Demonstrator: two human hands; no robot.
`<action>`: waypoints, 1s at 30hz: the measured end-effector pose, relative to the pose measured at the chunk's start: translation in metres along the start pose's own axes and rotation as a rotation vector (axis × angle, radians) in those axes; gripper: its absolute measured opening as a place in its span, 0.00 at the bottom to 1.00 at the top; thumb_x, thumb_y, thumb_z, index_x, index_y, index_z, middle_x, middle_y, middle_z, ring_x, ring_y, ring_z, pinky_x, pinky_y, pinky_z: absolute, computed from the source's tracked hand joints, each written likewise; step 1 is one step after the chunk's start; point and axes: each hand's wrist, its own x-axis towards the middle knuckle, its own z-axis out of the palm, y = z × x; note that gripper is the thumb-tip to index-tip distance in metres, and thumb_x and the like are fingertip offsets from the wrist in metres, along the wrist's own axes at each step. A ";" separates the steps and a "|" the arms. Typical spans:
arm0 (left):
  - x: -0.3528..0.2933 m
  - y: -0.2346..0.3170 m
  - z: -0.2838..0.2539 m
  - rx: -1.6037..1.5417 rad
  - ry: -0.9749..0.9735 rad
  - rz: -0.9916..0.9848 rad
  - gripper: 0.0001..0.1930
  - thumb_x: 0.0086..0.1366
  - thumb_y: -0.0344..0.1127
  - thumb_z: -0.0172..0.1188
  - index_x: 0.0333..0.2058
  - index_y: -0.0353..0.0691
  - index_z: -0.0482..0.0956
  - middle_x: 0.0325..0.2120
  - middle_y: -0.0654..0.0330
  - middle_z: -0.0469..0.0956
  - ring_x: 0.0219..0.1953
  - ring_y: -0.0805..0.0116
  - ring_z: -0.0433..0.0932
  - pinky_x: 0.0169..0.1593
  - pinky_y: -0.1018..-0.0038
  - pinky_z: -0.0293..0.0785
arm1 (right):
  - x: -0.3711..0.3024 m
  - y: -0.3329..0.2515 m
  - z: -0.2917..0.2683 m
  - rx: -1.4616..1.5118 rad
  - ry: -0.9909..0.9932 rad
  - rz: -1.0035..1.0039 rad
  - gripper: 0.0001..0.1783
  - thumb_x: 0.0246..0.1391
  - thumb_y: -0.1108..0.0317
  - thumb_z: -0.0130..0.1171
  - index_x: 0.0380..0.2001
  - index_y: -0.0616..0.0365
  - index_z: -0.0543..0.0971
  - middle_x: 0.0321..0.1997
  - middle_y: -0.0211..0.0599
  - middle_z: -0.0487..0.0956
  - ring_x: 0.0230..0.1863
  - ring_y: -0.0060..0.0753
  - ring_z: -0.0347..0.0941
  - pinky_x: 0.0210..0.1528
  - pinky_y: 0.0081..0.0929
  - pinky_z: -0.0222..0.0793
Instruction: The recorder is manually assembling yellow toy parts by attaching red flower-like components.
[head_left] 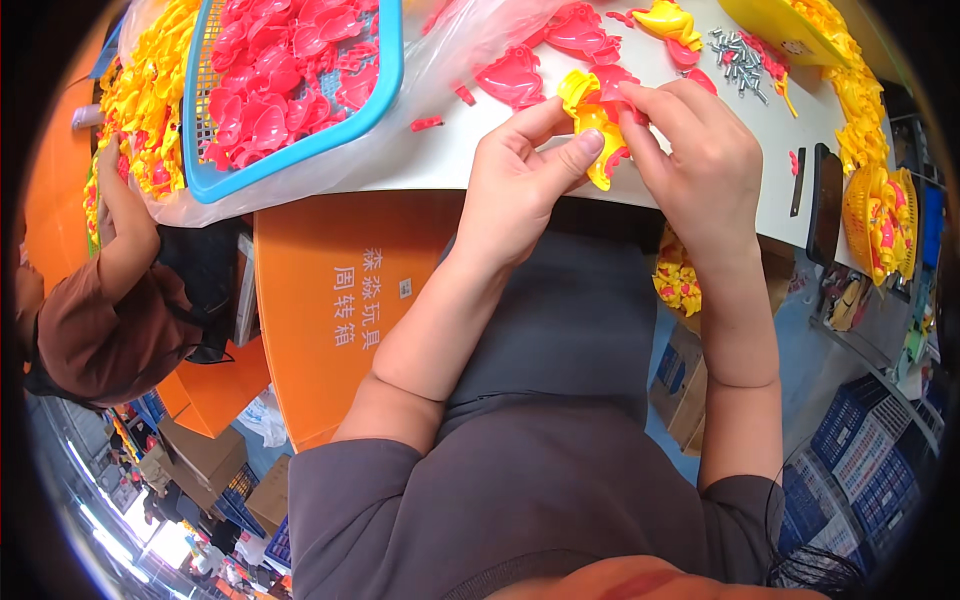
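Note:
A curved yellow plastic toy part (599,152) is gripped between the thumb and fingers of my left hand (518,190), above the near edge of the white table. My right hand (708,150) pinches at a red plastic piece (612,84) that lies against the yellow part; the fingertips hide where they meet. Just beyond the hands rest loose red shell-shaped parts (512,78). Farther back lies a yellow and red toy part (668,22). A pile of small metal pins or screws (738,62) sits to the right of it.
A blue-rimmed basket (392,90) of red parts stands at left on clear plastic sheeting. Heaped yellow parts (150,95) lie beyond, beside a co-worker's arm (128,235). At right are a dark phone-like slab (825,205) and a yellow basket (857,215). An orange box (330,400) stands below.

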 end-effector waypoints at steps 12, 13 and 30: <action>0.000 0.000 0.008 -0.041 -0.004 -0.002 0.18 0.65 0.28 0.59 0.52 0.27 0.72 0.43 0.55 0.76 0.41 0.73 0.79 0.44 0.79 0.78 | 0.007 0.007 0.002 0.034 -0.001 -0.112 0.09 0.41 0.74 0.68 0.27 0.59 0.78 0.28 0.34 0.76 0.27 0.34 0.76 0.27 0.25 0.71; 0.000 0.000 0.008 -0.034 -0.001 0.021 0.17 0.65 0.28 0.59 0.51 0.27 0.72 0.43 0.56 0.76 0.41 0.73 0.79 0.44 0.80 0.77 | 0.007 0.008 0.003 0.058 0.027 -0.133 0.09 0.40 0.75 0.68 0.27 0.59 0.78 0.28 0.34 0.76 0.27 0.34 0.76 0.27 0.25 0.71; -0.001 0.003 0.004 -0.041 -0.030 -0.010 0.15 0.66 0.28 0.58 0.48 0.26 0.74 0.40 0.57 0.78 0.37 0.76 0.79 0.40 0.81 0.76 | 0.006 0.013 0.000 0.114 -0.021 -0.206 0.11 0.39 0.77 0.69 0.26 0.61 0.76 0.26 0.37 0.76 0.25 0.35 0.76 0.26 0.24 0.71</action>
